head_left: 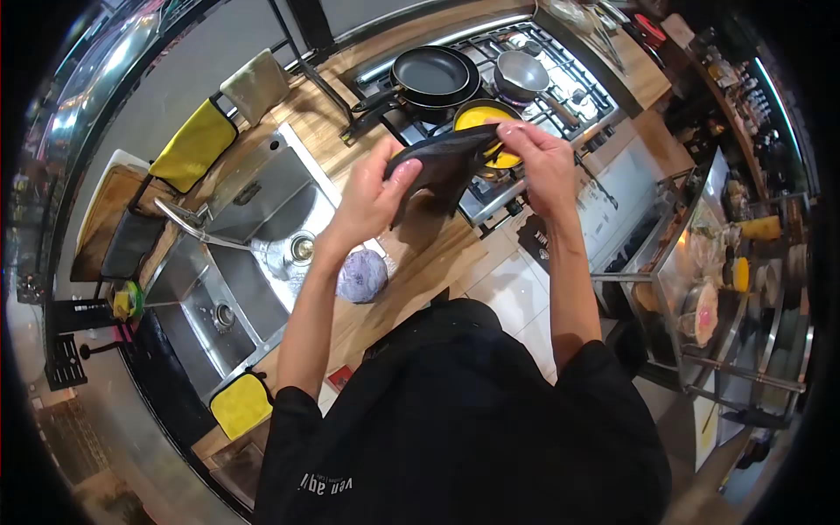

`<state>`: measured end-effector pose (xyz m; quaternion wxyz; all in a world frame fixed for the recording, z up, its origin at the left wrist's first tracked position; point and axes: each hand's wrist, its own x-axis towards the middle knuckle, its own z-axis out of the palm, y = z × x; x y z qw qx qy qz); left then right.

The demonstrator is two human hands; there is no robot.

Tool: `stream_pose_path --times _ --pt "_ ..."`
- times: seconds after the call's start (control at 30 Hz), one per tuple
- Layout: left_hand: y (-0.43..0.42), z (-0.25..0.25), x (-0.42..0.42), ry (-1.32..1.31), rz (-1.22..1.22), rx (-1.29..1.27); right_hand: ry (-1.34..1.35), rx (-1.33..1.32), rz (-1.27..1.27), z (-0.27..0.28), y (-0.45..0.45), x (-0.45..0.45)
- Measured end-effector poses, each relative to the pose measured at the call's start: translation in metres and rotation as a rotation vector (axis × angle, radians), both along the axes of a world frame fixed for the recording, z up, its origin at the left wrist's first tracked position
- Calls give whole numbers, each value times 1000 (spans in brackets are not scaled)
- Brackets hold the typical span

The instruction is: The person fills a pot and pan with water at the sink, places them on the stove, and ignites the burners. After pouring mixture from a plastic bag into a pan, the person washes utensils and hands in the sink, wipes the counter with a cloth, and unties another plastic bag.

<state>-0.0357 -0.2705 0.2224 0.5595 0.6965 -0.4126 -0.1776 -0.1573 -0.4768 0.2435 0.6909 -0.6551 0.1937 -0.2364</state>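
Observation:
A dark, limp cloth-like piece (437,179) is stretched between my two hands, above the wooden counter. My left hand (372,194) pinches its left end, thumb on top. At its upper right corner, my right hand (538,166) grips it with closed fingers. Behind the right part of the dark piece, a pan with yellow contents (481,116) sits on the stove, partly hidden. Below my left hand, a round purplish bundle (362,276) rests at the sink's edge.
A double steel sink (262,206) with a faucet (188,223) lies at the left. Black pans (430,72) and a steel pot (522,73) stand on the gas stove. Yellow cloths (194,144) hang near the sink. A metal rack (661,278) with food stands at the right.

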Motion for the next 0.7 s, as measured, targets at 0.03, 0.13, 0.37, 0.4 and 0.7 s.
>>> stream_pose_path --times 0.03,0.13,0.37,0.4,0.7 --pt "4 9 5 -11 26 82 -29 -42 -73 2 -3 3" --pt "4 11 24 -189 141 -10 -218 166 11 1 -31 20" --pt "6 33 110 -317 120 5 -67 -254 121 50 -51 108" --pt "11 41 112 -363 140 1 7 -475 102 61 -45 108" --pt "58 -18 7 -457 -52 269 -17 -572 309 -56 -53 45"
